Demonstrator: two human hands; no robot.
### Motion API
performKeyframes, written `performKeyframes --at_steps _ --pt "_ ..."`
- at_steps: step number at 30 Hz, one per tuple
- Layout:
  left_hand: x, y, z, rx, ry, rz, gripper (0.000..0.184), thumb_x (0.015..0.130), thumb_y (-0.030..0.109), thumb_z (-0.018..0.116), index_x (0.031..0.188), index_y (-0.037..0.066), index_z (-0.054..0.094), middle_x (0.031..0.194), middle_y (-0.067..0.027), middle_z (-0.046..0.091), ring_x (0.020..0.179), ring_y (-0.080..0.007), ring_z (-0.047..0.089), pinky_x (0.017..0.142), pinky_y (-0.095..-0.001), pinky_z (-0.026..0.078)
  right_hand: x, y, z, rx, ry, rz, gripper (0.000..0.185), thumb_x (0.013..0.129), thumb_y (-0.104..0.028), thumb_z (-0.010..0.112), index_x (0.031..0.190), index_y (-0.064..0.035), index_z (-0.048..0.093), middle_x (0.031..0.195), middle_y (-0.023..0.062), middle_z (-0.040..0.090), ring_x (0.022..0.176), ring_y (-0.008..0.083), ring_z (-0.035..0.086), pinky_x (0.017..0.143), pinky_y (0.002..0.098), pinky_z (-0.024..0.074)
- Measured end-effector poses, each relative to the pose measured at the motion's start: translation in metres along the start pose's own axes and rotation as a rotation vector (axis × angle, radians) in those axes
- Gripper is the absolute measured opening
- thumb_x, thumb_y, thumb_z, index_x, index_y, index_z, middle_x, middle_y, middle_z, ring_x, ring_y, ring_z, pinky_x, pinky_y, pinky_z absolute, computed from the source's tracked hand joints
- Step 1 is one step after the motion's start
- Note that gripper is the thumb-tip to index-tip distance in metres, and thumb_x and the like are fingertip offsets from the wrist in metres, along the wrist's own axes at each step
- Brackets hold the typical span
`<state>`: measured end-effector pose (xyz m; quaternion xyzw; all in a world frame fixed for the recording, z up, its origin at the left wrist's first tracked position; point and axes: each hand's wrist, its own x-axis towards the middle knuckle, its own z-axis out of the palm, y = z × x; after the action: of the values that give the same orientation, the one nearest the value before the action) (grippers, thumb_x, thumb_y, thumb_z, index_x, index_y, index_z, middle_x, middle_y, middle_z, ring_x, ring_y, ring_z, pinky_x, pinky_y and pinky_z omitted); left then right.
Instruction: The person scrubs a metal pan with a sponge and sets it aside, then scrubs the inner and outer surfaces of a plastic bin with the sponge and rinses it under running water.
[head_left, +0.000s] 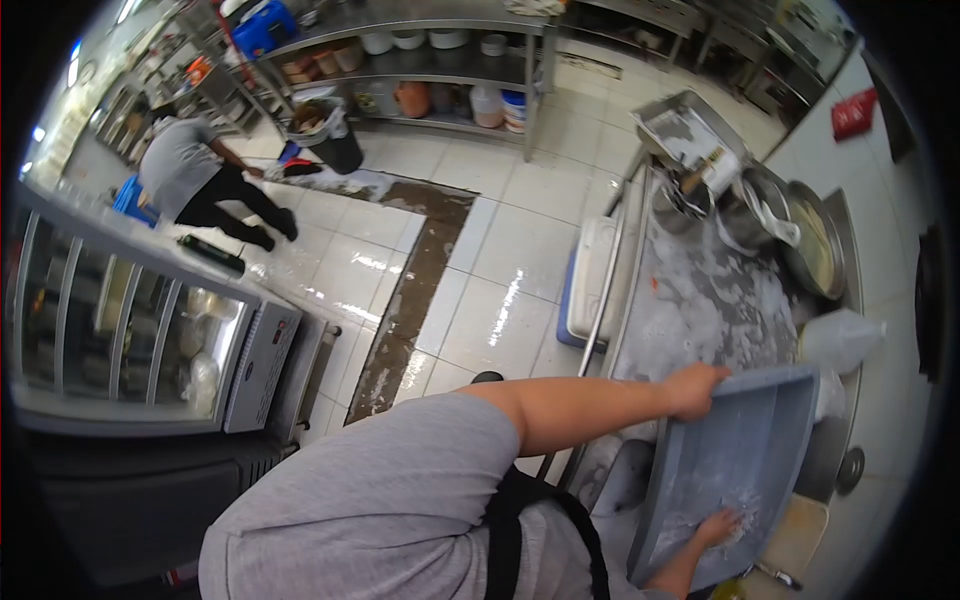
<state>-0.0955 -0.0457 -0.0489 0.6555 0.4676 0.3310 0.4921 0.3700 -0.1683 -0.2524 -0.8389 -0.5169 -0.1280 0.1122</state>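
A large grey plastic tub [765, 425] is tilted up on its side at the sink counter, its inside facing me. My left hand [695, 390] is closed round its upper rim. Low inside the tub, my right hand [718, 527] presses against the wall among white suds [742, 505]. Its fingers look bent over something that the foam hides. Behind the tub, the steel counter [690, 310] is covered in foam and water. A translucent plastic jug [842, 340] lies beside the tub's far corner.
Metal pots [750, 210], a wide pan [815, 240] and a steel tray [690, 130] crowd the counter's far end. A white-and-blue cooler [592, 280] stands beside it. Across the wet floor [490, 300], another person [190, 170] bends near a bin [328, 140]. A display fridge [130, 320] is at left.
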Motion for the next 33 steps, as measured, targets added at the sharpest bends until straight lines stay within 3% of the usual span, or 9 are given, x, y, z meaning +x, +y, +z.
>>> performKeyframes --at_steps 2,4,6,7,15,18,24,31,33 --pt "0.01 -0.01 0.007 0.033 -0.016 -0.022 0.061 0.068 0.001 0.053 0.129 0.0 0.045 0.106 -0.0285 0.058 0.103 -0.04 0.055 0.09 -0.0409 0.043 0.017 -0.037 -0.007 -0.056 -0.175 0.174 0.053 0.094 -0.036 0.043 0.135 -0.0012 0.04 0.139 0.0172 0.04 0.126 0.0353 0.039 0.106 0.0427 0.028" --pt "0.019 -0.019 0.012 0.094 0.031 -0.007 0.055 0.066 0.001 0.054 0.122 0.002 0.052 0.096 -0.0266 0.062 0.093 -0.0377 0.061 0.082 -0.0423 0.048 0.025 -0.129 -0.041 0.534 -0.143 -0.069 0.044 0.096 -0.027 0.04 0.134 -0.0053 0.043 0.139 0.0142 0.041 0.128 0.0316 0.038 0.107 0.0401 0.0284" --pt "0.025 -0.026 0.01 0.168 0.007 -0.021 0.052 0.068 0.005 0.055 0.12 0.006 0.053 0.083 -0.0228 0.065 0.077 -0.035 0.064 0.07 -0.0417 0.052 0.029 -0.153 -0.081 0.206 -0.088 -0.294 0.042 0.093 -0.019 0.046 0.134 -0.0083 0.044 0.139 0.0135 0.042 0.128 0.0306 0.038 0.106 0.0394 0.0291" --pt "0.022 -0.007 -0.001 0.154 -0.062 -0.148 0.058 0.067 0.005 0.054 0.124 0.004 0.05 0.102 -0.0259 0.061 0.099 -0.0388 0.058 0.087 -0.0431 0.046 0.025 -0.13 -0.079 0.108 -0.002 -0.242 0.041 0.091 -0.018 0.048 0.131 -0.0086 0.047 0.137 0.0147 0.044 0.125 0.0326 0.041 0.104 0.0402 0.032" --pt "0.022 -0.009 -0.002 0.198 -0.024 -0.006 0.056 0.071 0.007 0.055 0.127 0.005 0.05 0.1 -0.0259 0.063 0.095 -0.0374 0.061 0.084 -0.0411 0.047 0.01 -0.078 -0.076 0.013 0.137 0.461 0.035 0.083 -0.018 0.055 0.117 -0.0081 0.056 0.12 0.0156 0.053 0.111 0.0339 0.05 0.096 0.0415 0.0396" --pt "0.026 -0.007 0.0 0.186 -0.019 -0.022 0.055 0.072 0.007 0.057 0.127 0.006 0.051 0.1 -0.0247 0.063 0.095 -0.0361 0.062 0.083 -0.0395 0.048 0.02 -0.093 -0.096 0.26 0.089 -0.004 0.029 0.083 -0.018 0.055 0.11 -0.0086 0.059 0.117 0.0148 0.053 0.108 0.0335 0.051 0.092 0.0413 0.042" --pt "0.034 -0.025 -0.003 0.193 -0.041 -0.026 0.055 0.072 0.005 0.057 0.127 0.005 0.051 0.096 -0.0227 0.065 0.091 -0.0304 0.064 0.082 -0.034 0.048 0.022 0.003 -0.132 -0.29 -0.278 -0.018 0.024 0.084 -0.02 0.053 0.105 -0.0087 0.06 0.104 0.0126 0.062 0.093 0.0342 0.059 0.078 0.0437 0.048" --pt "0.043 -0.03 -0.019 0.247 -0.005 0.007 0.054 0.071 0.007 0.058 0.125 0.005 0.053 0.102 -0.021 0.065 0.094 -0.03 0.064 0.084 -0.0339 0.047 0.068 0.027 -0.163 0.889 0.153 0.487 0.034 0.083 -0.03 0.06 0.107 -0.0062 0.061 0.086 0.0155 0.066 0.078 0.0317 0.065 0.072 0.0394 0.0505" --pt "0.043 -0.031 -0.023 0.233 -0.041 0.017 0.054 0.071 0.006 0.058 0.125 0.005 0.053 0.102 -0.0192 0.065 0.094 -0.0281 0.064 0.084 -0.033 0.047 0.017 0.028 -0.195 0.332 0.11 0.466 0.042 0.084 -0.03 0.061 0.117 -0.0045 0.056 0.096 0.0168 0.065 0.086 0.0355 0.063 0.079 0.0416 0.0494"
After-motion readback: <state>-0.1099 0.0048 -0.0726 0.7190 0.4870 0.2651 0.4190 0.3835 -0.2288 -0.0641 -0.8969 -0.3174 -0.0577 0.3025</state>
